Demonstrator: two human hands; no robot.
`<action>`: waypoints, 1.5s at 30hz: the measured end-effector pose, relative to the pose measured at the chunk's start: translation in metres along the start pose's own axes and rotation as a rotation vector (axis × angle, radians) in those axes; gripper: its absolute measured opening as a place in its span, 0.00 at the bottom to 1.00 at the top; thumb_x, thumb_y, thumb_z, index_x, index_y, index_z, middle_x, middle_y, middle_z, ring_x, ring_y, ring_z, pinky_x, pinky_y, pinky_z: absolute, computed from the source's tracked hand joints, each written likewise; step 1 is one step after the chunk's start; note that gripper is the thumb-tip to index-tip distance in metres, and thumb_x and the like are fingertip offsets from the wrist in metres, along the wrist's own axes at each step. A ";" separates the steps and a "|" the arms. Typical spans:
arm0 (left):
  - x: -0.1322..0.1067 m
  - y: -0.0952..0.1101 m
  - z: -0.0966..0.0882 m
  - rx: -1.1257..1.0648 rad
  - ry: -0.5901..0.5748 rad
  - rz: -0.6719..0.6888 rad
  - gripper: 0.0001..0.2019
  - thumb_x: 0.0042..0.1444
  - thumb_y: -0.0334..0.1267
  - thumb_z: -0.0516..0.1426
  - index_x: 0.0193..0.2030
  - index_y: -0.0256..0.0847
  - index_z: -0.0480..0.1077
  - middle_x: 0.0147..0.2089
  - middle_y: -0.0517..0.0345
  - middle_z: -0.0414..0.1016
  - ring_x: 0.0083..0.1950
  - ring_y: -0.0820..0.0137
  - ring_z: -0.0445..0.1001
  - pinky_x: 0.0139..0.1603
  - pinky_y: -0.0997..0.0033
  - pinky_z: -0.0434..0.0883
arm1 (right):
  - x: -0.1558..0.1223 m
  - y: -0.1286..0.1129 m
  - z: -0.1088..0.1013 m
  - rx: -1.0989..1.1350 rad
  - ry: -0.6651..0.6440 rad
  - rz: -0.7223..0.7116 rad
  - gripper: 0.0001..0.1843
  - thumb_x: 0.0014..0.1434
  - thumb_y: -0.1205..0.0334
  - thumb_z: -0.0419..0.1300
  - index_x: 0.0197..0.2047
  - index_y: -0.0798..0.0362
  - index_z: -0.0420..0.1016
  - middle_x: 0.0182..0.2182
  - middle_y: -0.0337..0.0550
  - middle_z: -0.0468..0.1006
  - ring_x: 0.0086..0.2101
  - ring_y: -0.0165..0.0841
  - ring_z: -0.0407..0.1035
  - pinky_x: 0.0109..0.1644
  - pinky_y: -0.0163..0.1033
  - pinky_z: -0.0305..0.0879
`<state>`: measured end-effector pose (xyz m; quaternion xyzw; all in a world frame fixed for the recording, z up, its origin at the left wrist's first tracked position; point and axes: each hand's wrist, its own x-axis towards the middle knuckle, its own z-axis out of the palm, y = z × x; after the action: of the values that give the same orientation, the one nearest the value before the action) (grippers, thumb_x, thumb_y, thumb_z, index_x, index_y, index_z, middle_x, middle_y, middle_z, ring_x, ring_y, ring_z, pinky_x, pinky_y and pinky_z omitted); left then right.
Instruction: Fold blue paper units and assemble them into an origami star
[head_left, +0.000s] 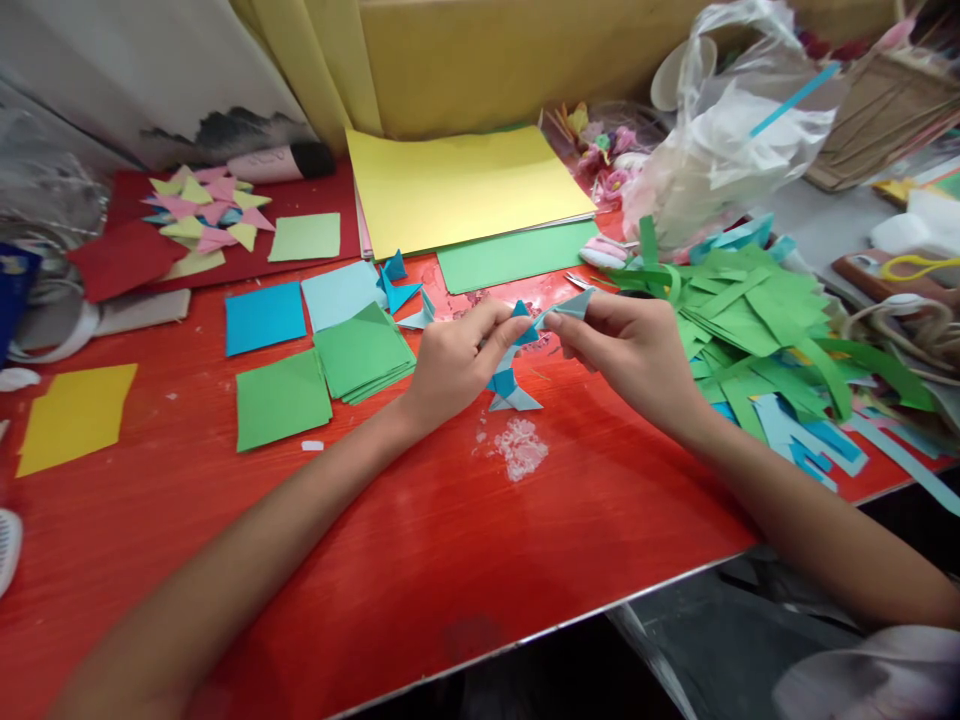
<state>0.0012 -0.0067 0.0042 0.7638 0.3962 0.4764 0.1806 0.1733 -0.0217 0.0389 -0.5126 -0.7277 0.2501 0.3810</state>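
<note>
My left hand (457,360) and my right hand (626,345) meet above the red table (420,560), both pinched on a folded blue and light-blue paper piece (517,370). The piece's pointed ends stick out below my left fingers and above my right fingers. More folded blue pieces (397,285) lie on the table just behind my hands. A stack of green paper squares (364,355) and one single green square (281,400) lie left of my left hand.
A blue square (264,317), a light-blue square (341,293), yellow sheets (457,185) and a pink-yellow paper star (206,210) lie behind. Green paper scraps (757,320) pile at the right beside a plastic bag (727,130). A white glue smear (521,447) is near my hands.
</note>
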 end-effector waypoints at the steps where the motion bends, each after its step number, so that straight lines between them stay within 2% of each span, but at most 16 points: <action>1: 0.000 0.000 0.001 -0.006 -0.003 0.007 0.14 0.60 0.44 0.51 0.27 0.40 0.64 0.18 0.67 0.65 0.18 0.81 0.61 0.20 0.77 0.59 | 0.000 -0.001 0.000 0.004 0.003 0.012 0.21 0.57 0.50 0.57 0.19 0.53 0.64 0.14 0.34 0.60 0.18 0.24 0.52 0.22 0.35 0.48; 6: 0.001 0.001 0.002 -0.119 -0.084 -0.056 0.10 0.57 0.43 0.55 0.33 0.38 0.65 0.28 0.61 0.74 0.26 0.80 0.70 0.25 0.79 0.65 | 0.002 -0.002 -0.001 0.017 -0.015 0.042 0.20 0.57 0.51 0.58 0.19 0.53 0.65 0.15 0.35 0.62 0.18 0.24 0.53 0.22 0.36 0.48; 10: 0.005 0.000 -0.001 -0.215 -0.155 -0.134 0.10 0.58 0.42 0.54 0.32 0.38 0.66 0.26 0.62 0.74 0.25 0.79 0.69 0.25 0.79 0.65 | 0.006 0.000 -0.005 0.082 -0.151 0.064 0.18 0.56 0.49 0.58 0.23 0.53 0.70 0.17 0.36 0.66 0.19 0.24 0.56 0.22 0.35 0.50; 14: 0.008 -0.004 -0.004 -0.317 -0.238 -0.152 0.14 0.60 0.45 0.51 0.30 0.39 0.68 0.27 0.61 0.74 0.22 0.80 0.65 0.21 0.78 0.61 | 0.008 0.002 -0.008 0.147 -0.249 0.092 0.21 0.58 0.48 0.56 0.20 0.54 0.67 0.16 0.36 0.66 0.18 0.24 0.58 0.21 0.34 0.52; 19: 0.008 -0.005 -0.004 -0.383 -0.250 -0.196 0.18 0.62 0.49 0.48 0.31 0.39 0.68 0.26 0.60 0.73 0.23 0.79 0.66 0.23 0.76 0.62 | 0.008 0.002 -0.006 0.181 -0.233 0.078 0.21 0.59 0.50 0.55 0.19 0.54 0.67 0.16 0.36 0.65 0.18 0.23 0.57 0.21 0.34 0.52; 24: 0.008 -0.004 -0.003 -0.380 -0.253 -0.204 0.17 0.61 0.49 0.48 0.33 0.39 0.66 0.27 0.60 0.73 0.27 0.78 0.68 0.26 0.76 0.64 | 0.007 0.000 -0.005 0.212 -0.239 0.032 0.19 0.59 0.51 0.55 0.21 0.52 0.69 0.17 0.35 0.65 0.19 0.24 0.58 0.22 0.34 0.52; 28: 0.008 -0.004 -0.003 -0.361 -0.259 -0.182 0.16 0.62 0.49 0.48 0.32 0.39 0.65 0.28 0.60 0.73 0.28 0.77 0.69 0.27 0.76 0.65 | 0.006 -0.001 -0.006 0.154 -0.213 0.002 0.19 0.59 0.51 0.55 0.22 0.52 0.70 0.17 0.36 0.67 0.19 0.24 0.58 0.22 0.34 0.53; 34: 0.006 -0.007 -0.002 -0.414 -0.307 -0.123 0.10 0.62 0.45 0.49 0.41 0.41 0.62 0.34 0.59 0.75 0.30 0.76 0.71 0.28 0.75 0.66 | 0.004 -0.001 -0.007 -0.085 -0.096 -0.175 0.17 0.61 0.54 0.54 0.26 0.53 0.73 0.19 0.37 0.71 0.19 0.25 0.59 0.24 0.34 0.54; 37: 0.005 -0.005 -0.002 -0.342 -0.250 -0.068 0.09 0.61 0.42 0.51 0.45 0.42 0.63 0.34 0.60 0.74 0.30 0.76 0.72 0.30 0.75 0.68 | 0.001 0.000 -0.006 -0.249 -0.025 -0.309 0.14 0.61 0.57 0.54 0.28 0.53 0.73 0.19 0.38 0.72 0.19 0.25 0.59 0.24 0.35 0.53; 41: 0.003 -0.002 -0.003 -0.217 -0.152 0.048 0.06 0.60 0.38 0.53 0.42 0.41 0.67 0.39 0.59 0.75 0.37 0.75 0.74 0.38 0.73 0.71 | -0.003 0.002 -0.005 -0.380 0.002 -0.480 0.11 0.62 0.59 0.51 0.34 0.52 0.73 0.23 0.39 0.74 0.23 0.27 0.63 0.26 0.35 0.55; 45: 0.003 -0.002 -0.002 -0.207 -0.091 0.071 0.05 0.60 0.36 0.53 0.41 0.41 0.69 0.39 0.59 0.75 0.39 0.75 0.74 0.40 0.73 0.72 | -0.003 0.004 -0.007 -0.487 0.006 -0.532 0.12 0.64 0.59 0.49 0.37 0.51 0.72 0.27 0.41 0.76 0.27 0.29 0.66 0.28 0.36 0.56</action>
<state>-0.0011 -0.0035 0.0055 0.7755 0.3090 0.4858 0.2590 0.1815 -0.0237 0.0394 -0.3819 -0.8727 -0.0401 0.3016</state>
